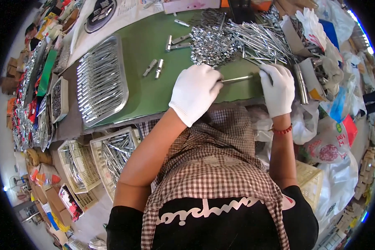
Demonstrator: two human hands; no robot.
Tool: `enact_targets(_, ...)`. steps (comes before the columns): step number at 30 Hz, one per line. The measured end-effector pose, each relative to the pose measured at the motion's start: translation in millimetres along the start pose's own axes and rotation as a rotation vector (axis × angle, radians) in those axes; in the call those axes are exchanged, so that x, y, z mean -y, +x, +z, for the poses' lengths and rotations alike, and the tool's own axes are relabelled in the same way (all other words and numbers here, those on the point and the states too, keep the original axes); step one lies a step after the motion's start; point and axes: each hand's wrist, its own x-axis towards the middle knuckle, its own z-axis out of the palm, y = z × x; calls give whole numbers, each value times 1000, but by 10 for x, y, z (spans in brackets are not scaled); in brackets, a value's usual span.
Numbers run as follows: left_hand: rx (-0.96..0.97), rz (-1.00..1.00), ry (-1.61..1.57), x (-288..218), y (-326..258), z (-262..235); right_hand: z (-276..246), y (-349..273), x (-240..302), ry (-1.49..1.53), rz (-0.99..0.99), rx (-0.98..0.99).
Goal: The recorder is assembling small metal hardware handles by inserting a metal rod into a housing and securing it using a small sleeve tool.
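Two white-gloved hands meet over one thin metal rod [236, 78], which lies level just above the green mat [154, 89] on the bench. The left hand [194, 92] has its grip clamped on the rod's near end, fingers curled tight around it. The right hand [277, 87] pinches the far end, its grip closed on the tip. A red bead bracelet [282, 131] sits on the right wrist. Just beyond the hands lies a heap of shiny metal parts [233, 39]. A few loose silver pieces [154, 68] rest on the mat to the left, and further left a metal tray [101, 81] holds rows of finished rods. Below the bench edge stand cream plastic baskets [112, 158] with more rods.
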Motion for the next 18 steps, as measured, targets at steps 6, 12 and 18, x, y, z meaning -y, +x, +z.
enact_targets(6, -244, -480, -709, 360, -378, -719, 142, 319, 6, -144, -238, 139)
enact_targets(12, -584, -651, -1547, 881, -1102, -1379, 249, 557, -130, -170, -456, 298)
enact_targets(18, -615, -457, -599, 1776, -1369, -1787, 335, 620, -260, -206, -662, 292)
